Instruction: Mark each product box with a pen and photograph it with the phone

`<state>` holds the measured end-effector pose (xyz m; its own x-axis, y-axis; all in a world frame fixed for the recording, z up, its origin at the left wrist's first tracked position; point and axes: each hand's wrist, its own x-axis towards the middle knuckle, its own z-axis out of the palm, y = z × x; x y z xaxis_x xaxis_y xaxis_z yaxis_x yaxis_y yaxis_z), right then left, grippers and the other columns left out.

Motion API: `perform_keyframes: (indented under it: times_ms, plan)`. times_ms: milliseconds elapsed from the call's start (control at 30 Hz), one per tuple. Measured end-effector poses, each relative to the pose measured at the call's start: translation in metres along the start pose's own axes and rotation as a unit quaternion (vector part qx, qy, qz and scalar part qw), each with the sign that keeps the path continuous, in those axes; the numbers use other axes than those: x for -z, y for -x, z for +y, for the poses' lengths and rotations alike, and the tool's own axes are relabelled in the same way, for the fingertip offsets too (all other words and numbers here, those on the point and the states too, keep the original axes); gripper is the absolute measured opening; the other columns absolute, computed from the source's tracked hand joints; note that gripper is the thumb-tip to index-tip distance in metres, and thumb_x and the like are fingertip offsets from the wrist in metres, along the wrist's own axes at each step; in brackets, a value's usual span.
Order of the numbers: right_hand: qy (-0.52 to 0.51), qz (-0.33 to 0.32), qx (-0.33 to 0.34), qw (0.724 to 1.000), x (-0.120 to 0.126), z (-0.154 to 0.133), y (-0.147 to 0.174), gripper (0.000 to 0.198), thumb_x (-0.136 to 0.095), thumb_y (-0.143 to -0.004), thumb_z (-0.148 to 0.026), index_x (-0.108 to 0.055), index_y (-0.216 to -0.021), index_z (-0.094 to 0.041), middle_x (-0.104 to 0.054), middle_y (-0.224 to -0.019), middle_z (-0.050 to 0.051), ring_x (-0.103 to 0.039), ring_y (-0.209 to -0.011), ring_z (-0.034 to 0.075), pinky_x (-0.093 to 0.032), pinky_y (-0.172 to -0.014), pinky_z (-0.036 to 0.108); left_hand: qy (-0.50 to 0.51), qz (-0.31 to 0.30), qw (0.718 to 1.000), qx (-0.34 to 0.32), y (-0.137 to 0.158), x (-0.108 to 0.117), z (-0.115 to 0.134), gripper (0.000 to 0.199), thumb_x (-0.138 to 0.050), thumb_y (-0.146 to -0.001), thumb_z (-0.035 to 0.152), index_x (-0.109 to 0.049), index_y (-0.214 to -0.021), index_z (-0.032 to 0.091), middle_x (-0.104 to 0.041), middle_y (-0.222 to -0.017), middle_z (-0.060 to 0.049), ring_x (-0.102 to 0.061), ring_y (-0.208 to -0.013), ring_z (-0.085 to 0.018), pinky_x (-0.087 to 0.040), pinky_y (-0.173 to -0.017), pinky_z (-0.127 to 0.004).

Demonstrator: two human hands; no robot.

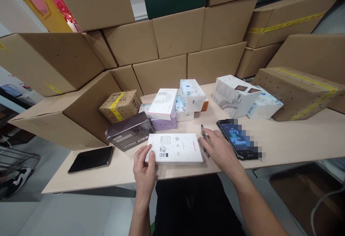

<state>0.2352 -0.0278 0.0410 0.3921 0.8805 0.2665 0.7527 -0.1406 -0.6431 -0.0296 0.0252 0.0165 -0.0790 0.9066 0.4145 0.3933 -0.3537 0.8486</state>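
presently, the white box (175, 148) lies flat on the table (283, 135), close to the near edge, in front of the person. the left hand (144, 162) grasps its left end, with the thumb on the top face. the right hand (218, 148) is at the pen (203, 132), just beside the right end of the box; whether its grip is closed on the pen, i cannot tell. the step in hand seems to be steadying this box. the next move probably calls for a clear right-hand hold, on pen or box.
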Motion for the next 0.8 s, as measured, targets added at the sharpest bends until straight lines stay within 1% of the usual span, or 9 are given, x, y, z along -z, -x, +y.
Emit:
perform_keyframes:
  times_ms: [100,167,267,400,500,567,667,733,800]
  plan:
    - [0.015,-0.065,-0.031,0.997,0.000,0.000,-0.005,0.044,-0.052,-0.090,-0.032,-0.062,-0.128,-0.015,-0.063,-0.101,0.015,-0.062,-0.088,0.029,-0.045,-0.079,0.038,-0.021,-0.003,1.000,-0.013,0.002,-0.001,0.001,0.031,-0.059,-0.092,0.044,-0.071,-0.112,0.023,-0.061,-0.119,-0.009,-0.057,-0.116,-0.024,-0.052,-0.094,-0.035]
    - [0.007,-0.081,-0.044,0.996,0.001,0.001,-0.007,0.046,-0.053,-0.086,-0.025,-0.062,-0.130,-0.015,-0.063,-0.096,0.014,-0.062,-0.085,0.027,-0.044,-0.079,0.037,-0.026,-0.008,0.999,-0.029,0.003,0.000,0.000,0.030,-0.058,-0.092,0.043,-0.071,-0.112,0.023,-0.060,-0.120,-0.009,-0.056,-0.119,-0.025,-0.051,-0.097,-0.037]
    - [-0.044,-0.075,-0.043,0.995,0.001,0.006,-0.009,0.044,-0.052,-0.084,-0.021,-0.065,-0.126,-0.018,-0.065,-0.094,0.012,-0.063,-0.087,0.026,-0.044,-0.083,0.038,-0.017,-0.041,0.998,-0.043,0.004,0.003,-0.002,0.031,-0.057,-0.093,0.041,-0.071,-0.114,0.024,-0.056,-0.126,-0.010,-0.052,-0.125,-0.026,-0.048,-0.102,-0.041]
    - [-0.167,-0.041,-0.046,0.984,-0.002,0.016,-0.002,0.031,-0.047,-0.089,-0.028,-0.070,-0.109,-0.021,-0.069,-0.106,0.009,-0.064,-0.100,0.024,-0.046,-0.092,0.039,-0.017,-0.092,0.995,-0.041,0.003,0.009,-0.002,0.030,-0.054,-0.093,0.036,-0.070,-0.117,0.026,-0.050,-0.135,-0.009,-0.046,-0.133,-0.028,-0.043,-0.108,-0.045]
    - [-0.268,-0.006,-0.067,0.961,-0.008,0.027,0.007,0.034,-0.041,-0.094,-0.037,-0.068,-0.105,-0.019,-0.071,-0.096,0.008,-0.068,-0.090,0.022,-0.053,-0.082,0.037,-0.011,-0.144,0.989,-0.045,0.002,0.013,0.000,0.037,-0.052,-0.091,0.027,-0.066,-0.125,0.029,-0.044,-0.142,-0.008,-0.041,-0.138,-0.030,-0.041,-0.110,-0.047]
    - [-0.325,0.005,-0.071,0.943,-0.011,0.034,0.013,0.035,-0.042,-0.094,-0.038,-0.067,-0.106,-0.018,-0.073,-0.092,0.008,-0.070,-0.086,0.022,-0.056,-0.079,0.037,-0.001,-0.182,0.982,-0.053,0.002,0.016,0.000,0.049,-0.054,-0.084,0.019,-0.061,-0.132,0.030,-0.038,-0.147,-0.008,-0.035,-0.142,-0.031,-0.041,-0.110,-0.047]
    - [-0.389,-0.001,-0.051,0.920,-0.012,0.039,0.018,0.031,-0.046,-0.092,-0.034,-0.069,-0.108,-0.020,-0.075,-0.103,0.009,-0.071,-0.098,0.023,-0.056,-0.090,0.039,-0.015,-0.214,0.976,-0.048,0.002,0.019,0.000,0.064,-0.054,-0.077,0.011,-0.054,-0.137,0.033,-0.028,-0.153,-0.007,-0.032,-0.144,-0.033,-0.049,-0.102,-0.044]
    - [-0.419,-0.009,-0.017,0.908,-0.012,0.039,0.020,0.029,-0.050,-0.091,-0.030,-0.070,-0.110,-0.023,-0.074,-0.111,0.007,-0.070,-0.105,0.022,-0.054,-0.095,0.038,-0.038,-0.223,0.973,-0.036,0.003,0.019,-0.002,0.064,-0.052,-0.079,0.010,-0.051,-0.138,0.034,-0.023,-0.155,-0.007,-0.040,-0.138,-0.031,-0.055,-0.090,-0.038]
    - [-0.431,0.008,0.027,0.902,-0.012,0.035,0.022,0.025,-0.055,-0.090,-0.024,-0.071,-0.110,-0.026,-0.074,-0.110,0.005,-0.070,-0.104,0.020,-0.055,-0.095,0.035,-0.057,-0.223,0.972,-0.044,0.003,0.018,-0.003,0.059,-0.051,-0.084,0.011,-0.050,-0.138,0.034,-0.021,-0.155,-0.008,-0.047,-0.131,-0.029,-0.057,-0.082,-0.035]
